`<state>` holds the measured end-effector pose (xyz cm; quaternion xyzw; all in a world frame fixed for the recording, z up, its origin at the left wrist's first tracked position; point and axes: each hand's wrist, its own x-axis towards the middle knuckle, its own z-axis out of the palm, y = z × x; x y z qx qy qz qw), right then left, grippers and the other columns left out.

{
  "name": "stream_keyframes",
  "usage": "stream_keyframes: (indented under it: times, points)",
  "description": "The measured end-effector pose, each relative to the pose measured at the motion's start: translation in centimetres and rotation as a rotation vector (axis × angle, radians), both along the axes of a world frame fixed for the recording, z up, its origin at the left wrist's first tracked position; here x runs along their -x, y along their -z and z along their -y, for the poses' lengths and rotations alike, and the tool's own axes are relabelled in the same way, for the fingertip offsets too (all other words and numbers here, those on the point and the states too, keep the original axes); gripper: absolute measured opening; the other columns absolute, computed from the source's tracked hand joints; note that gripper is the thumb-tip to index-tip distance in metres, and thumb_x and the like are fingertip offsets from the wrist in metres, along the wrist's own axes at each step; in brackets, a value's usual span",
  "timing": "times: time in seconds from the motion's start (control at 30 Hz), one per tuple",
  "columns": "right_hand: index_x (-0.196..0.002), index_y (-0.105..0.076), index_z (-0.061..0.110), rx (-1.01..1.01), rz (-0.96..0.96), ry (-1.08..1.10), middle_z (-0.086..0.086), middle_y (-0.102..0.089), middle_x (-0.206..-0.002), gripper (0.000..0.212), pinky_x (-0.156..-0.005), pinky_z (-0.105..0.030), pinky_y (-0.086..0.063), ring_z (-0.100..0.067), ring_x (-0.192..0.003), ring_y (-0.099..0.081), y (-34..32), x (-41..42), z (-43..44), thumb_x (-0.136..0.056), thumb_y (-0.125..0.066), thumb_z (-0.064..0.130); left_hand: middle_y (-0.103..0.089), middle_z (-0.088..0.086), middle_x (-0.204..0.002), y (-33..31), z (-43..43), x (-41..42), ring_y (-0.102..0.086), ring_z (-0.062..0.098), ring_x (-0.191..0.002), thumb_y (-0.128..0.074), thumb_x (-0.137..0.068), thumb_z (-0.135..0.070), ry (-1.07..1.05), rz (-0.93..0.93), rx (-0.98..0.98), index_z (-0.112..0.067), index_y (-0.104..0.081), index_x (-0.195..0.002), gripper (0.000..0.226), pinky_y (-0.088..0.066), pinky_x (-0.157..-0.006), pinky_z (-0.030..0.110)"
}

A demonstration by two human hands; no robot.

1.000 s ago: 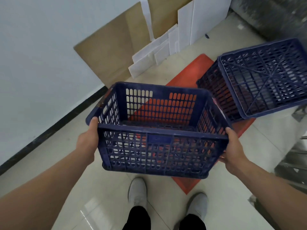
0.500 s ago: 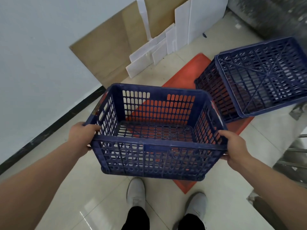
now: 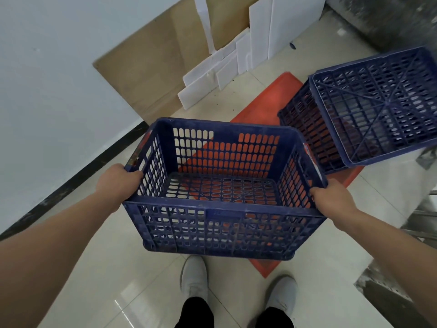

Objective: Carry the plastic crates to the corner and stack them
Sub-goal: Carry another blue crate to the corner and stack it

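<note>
While I hold the crate (image 3: pixel 224 192) clear of the floor, open side up, my left hand (image 3: pixel 118 179) is curled over its left rim and my right hand (image 3: pixel 331 197) is wrapped round the right rim near the front corner. It hangs above my shoes (image 3: pixel 194 278) and the near end of the orange mat (image 3: pixel 272 98). A second crate (image 3: pixel 373 110) sits upside down on the mat's far right, bottom grid facing up. My worry is the stack: an upright crate set on that flat underside may not lock and could slide off. The mat edge by my feet could also catch a toe, and both grips sit toward the near side, so the far end may dip.
</note>
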<state>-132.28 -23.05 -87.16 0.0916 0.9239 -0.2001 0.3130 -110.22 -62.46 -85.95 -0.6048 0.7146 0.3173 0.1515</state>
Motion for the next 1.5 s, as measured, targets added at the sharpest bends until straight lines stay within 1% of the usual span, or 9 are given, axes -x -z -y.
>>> stream_keyframes:
  times: [0.2,0.47,0.6,0.83,0.97,1.17,1.3,1.4,1.5]
  points:
    - [-0.122,-0.049,0.008,-0.094,0.028,-0.207,-0.015,-0.057,-0.104,0.024,-0.082,-0.043,-0.047,-0.037,-0.092,-0.054,0.6,1.2,-0.2,-0.098,-0.054,0.012,-0.067,0.018,-0.089,1.3,1.0,-0.4,-0.065,0.037,-0.081,-0.053,-0.098,-0.029,0.163,0.107,0.05,-0.007,-0.059,-0.098,0.022,-0.058,-0.074,0.044]
    - [-0.121,-0.048,0.004,-0.126,0.015,-0.214,-0.022,-0.064,-0.108,0.027,-0.08,-0.044,-0.05,-0.039,-0.091,-0.059,1.2,1.2,-0.8,-0.098,-0.058,0.014,-0.07,0.019,-0.088,1.4,1.3,0.1,-0.069,0.038,-0.078,-0.055,-0.097,-0.017,0.2,0.191,0.005,-0.002,-0.059,-0.1,0.017,-0.061,-0.076,0.048]
    - [-0.12,-0.048,0.005,-0.101,-0.035,-0.192,-0.02,-0.064,-0.106,0.025,-0.082,-0.048,-0.052,-0.044,-0.094,-0.063,0.8,0.7,-1.5,-0.099,-0.057,0.015,-0.066,0.016,-0.084,0.6,0.3,-0.7,-0.064,0.035,-0.076,-0.054,-0.098,-0.02,0.207,0.193,0.075,-0.004,-0.059,-0.096,0.018,-0.05,-0.063,0.037]
    - [-0.116,-0.065,0.009,-0.118,-0.001,-0.082,-0.018,-0.071,-0.103,0.026,-0.076,-0.044,-0.052,-0.039,-0.087,-0.064,3.8,1.6,-3.3,-0.096,-0.063,0.026,-0.069,0.019,-0.092,4.5,-3.8,-1.9,-0.065,0.04,-0.084,-0.057,-0.089,-0.024,0.048,0.031,0.002,-0.002,-0.061,-0.098,0.024,-0.055,-0.076,0.044]
    - [-0.108,-0.073,0.003,-0.132,0.07,-0.028,-0.021,-0.072,-0.096,0.028,-0.073,-0.042,-0.053,-0.039,-0.083,-0.065,6.0,0.1,-4.6,-0.097,-0.064,0.028,-0.069,0.019,-0.094,8.2,-6.2,-4.5,-0.066,0.039,-0.085,-0.058,-0.085,-0.009,-0.06,0.081,-0.077,-0.001,-0.063,-0.1,0.017,-0.056,-0.074,0.043]
    - [-0.108,-0.069,-0.002,-0.122,0.053,-0.043,-0.024,-0.071,-0.101,0.035,-0.072,-0.039,-0.047,-0.041,-0.088,-0.065,7.3,-1.1,-4.5,-0.097,-0.067,0.031,-0.069,0.023,-0.093,9.7,-6.8,-6.5,-0.067,0.042,-0.085,-0.056,-0.083,0.003,-0.202,0.046,-0.164,0.001,-0.062,-0.094,0.013,-0.059,-0.081,0.053]
    - [-0.133,-0.054,0.01,0.06,-0.041,0.014,-0.007,-0.065,-0.112,0.049,-0.085,-0.039,-0.048,-0.032,-0.096,-0.061,6.3,0.7,-1.9,-0.092,-0.072,0.03,-0.07,0.024,-0.099,9.0,-5.5,-4.5,-0.067,0.042,-0.089,-0.055,-0.083,-0.003,-0.195,-0.035,-0.19,0.003,-0.064,-0.107,0.027,-0.058,-0.086,0.053]
    - [-0.123,-0.064,0.019,0.206,-0.02,0.137,-0.002,-0.072,-0.11,0.048,-0.093,-0.047,-0.056,-0.03,-0.097,-0.069,6.3,2.0,0.1,-0.08,-0.074,0.038,-0.069,0.018,-0.107,8.0,-4.2,-1.3,-0.069,0.041,-0.094,-0.057,-0.078,-0.013,-0.225,-0.161,-0.181,-0.006,-0.057,-0.123,0.046,-0.058,-0.088,0.057]
    - [-0.101,-0.072,0.013,0.264,-0.007,0.293,-0.012,-0.075,-0.101,0.034,-0.09,-0.054,-0.059,-0.039,-0.092,-0.07,6.7,2.8,0.6,-0.073,-0.071,0.032,-0.069,0.02,-0.102,6.9,-3.5,1.0,-0.069,0.039,-0.088,-0.056,-0.088,-0.006,-0.397,-0.231,-0.216,-0.002,-0.057,-0.12,0.032,-0.058,-0.081,0.05]
